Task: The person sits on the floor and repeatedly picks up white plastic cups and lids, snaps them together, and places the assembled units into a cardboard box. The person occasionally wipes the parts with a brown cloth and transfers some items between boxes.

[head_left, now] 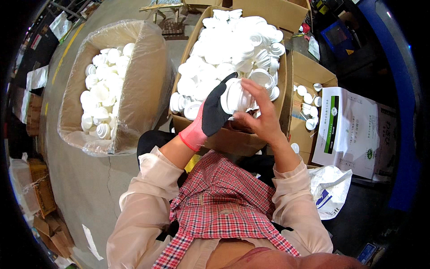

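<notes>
A round white plastic cap with ridged, stepped rims (pixel 234 96) is held up over the near edge of a full cardboard box. My left hand (pixel 211 112), in a pink and black work glove, is closed around its left side. On the other side, the bare fingers and thumb of my right hand (pixel 264 112) curve round the same cap. Behind my hands, the cardboard box (pixel 286 80) is heaped with many similar white caps (pixel 237 45). How many pieces are stacked in my grip, I cannot make out.
To the left stands a plastic-lined carton (pixel 145 85) with more white caps (pixel 105 85). A shallower box (pixel 300 134) on the right contains several small white pieces (pixel 309 110). Beside it are a white printed carton (pixel 354 130) and a white plastic bag (pixel 331 188).
</notes>
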`<control>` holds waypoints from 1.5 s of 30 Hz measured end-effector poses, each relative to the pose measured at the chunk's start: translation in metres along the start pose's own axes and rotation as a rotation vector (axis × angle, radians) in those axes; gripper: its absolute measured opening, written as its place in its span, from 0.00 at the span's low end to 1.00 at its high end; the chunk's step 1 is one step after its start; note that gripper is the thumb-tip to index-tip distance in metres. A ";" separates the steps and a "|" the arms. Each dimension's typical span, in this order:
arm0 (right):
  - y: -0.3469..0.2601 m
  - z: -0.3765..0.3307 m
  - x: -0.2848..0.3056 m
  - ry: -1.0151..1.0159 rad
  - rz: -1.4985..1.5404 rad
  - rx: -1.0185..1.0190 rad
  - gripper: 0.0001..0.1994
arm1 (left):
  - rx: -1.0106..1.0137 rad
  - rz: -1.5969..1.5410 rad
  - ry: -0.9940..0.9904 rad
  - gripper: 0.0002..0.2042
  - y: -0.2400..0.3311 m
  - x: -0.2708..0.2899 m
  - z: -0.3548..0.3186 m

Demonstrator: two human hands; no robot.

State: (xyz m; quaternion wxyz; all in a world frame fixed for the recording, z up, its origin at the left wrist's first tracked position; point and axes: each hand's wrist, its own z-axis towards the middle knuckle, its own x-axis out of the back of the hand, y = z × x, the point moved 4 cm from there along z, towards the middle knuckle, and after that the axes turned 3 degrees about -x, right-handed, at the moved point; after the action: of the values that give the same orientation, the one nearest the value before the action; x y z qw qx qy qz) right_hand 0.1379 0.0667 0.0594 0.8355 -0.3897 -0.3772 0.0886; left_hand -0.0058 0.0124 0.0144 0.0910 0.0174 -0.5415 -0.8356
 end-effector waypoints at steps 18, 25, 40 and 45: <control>-0.012 0.003 -0.001 -0.016 -0.092 0.133 0.34 | -0.041 -0.099 0.027 0.34 0.004 0.005 -0.005; -0.004 0.002 0.004 0.069 0.066 -0.002 0.34 | 0.464 -0.493 0.016 0.33 0.012 -0.003 -0.002; 0.073 -0.007 -0.011 0.302 0.161 -0.514 0.28 | 0.303 0.196 0.248 0.23 -0.043 -0.034 -0.027; 0.123 -0.010 -0.002 0.140 0.346 -0.550 0.16 | 0.586 -0.922 0.270 0.23 -0.060 -0.003 -0.004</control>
State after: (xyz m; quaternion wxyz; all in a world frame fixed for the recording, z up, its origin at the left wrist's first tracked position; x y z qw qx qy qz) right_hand 0.1614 0.1435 -0.0348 0.6955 -0.6639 -0.2569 0.0971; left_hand -0.0101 0.0337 -0.0421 -0.2238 0.3835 -0.6707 -0.5941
